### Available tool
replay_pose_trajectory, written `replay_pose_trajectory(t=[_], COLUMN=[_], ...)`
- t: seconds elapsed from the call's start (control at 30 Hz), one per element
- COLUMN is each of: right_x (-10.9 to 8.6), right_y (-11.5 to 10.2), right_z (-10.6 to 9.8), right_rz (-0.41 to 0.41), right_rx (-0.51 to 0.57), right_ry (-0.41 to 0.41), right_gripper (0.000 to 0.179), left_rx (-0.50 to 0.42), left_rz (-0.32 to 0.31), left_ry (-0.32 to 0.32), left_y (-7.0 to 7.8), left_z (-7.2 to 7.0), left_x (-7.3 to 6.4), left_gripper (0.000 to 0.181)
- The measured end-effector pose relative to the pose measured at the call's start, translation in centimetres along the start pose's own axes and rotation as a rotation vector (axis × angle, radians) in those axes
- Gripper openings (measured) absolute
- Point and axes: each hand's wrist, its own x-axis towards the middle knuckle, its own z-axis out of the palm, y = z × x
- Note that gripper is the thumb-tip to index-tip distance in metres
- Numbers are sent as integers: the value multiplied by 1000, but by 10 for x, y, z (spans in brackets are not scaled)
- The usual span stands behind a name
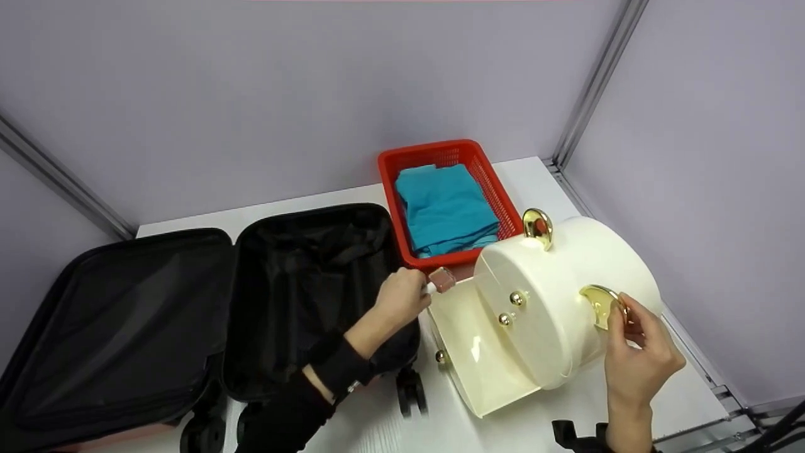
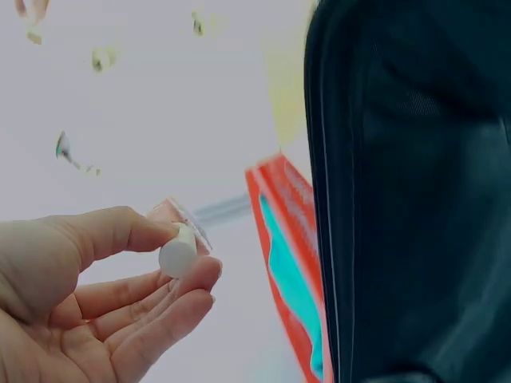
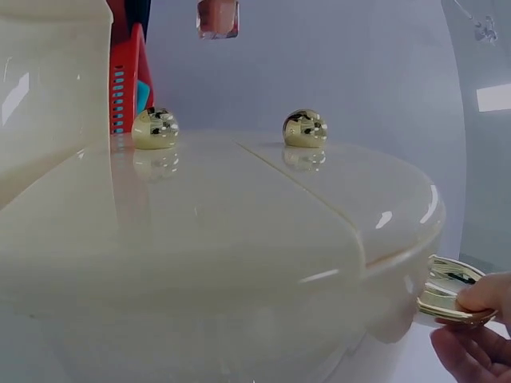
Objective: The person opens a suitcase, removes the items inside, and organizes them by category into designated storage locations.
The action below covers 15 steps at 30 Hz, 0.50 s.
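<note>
My left hand (image 1: 400,297) pinches a small nail polish bottle (image 1: 443,280) by its white cap (image 2: 178,254); the pinkish glass end points away from the palm. It is held above the rim of a pulled-out drawer (image 1: 465,352) of a cream, drum-shaped storage box (image 1: 610,258). At the box's right side, my right hand (image 1: 644,362) grips a gold ear-shaped piece (image 1: 597,302) between thumb and fingers. A second gold ear (image 1: 538,228) stands on the far side. Two gold knobs (image 3: 305,128) sit on the front face, the seam running between them.
An open black suitcase (image 1: 314,296) lies to the left, its lid half (image 1: 126,327) folded outward. Behind the box stands a red basket (image 1: 393,189) with folded turquoise cloth (image 1: 443,204). Grey partition walls (image 1: 302,94) enclose the white table (image 1: 434,434).
</note>
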Motion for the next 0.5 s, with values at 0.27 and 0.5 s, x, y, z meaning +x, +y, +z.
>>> replay_pose_trajectory(t=[0.27,0.5], right_x=[0,0], right_y=[-2,-13], right_z=[2,4], right_rz=[-1,13], right_rx=[7,33], right_ry=[2,9], right_gripper=[16,15], left_rx=[124,168], left_rz=[81,137], left_ry=[-89,-90], left_y=[27,41], left_z=[41,76], left_x=[5,1], left_gripper=[12,16])
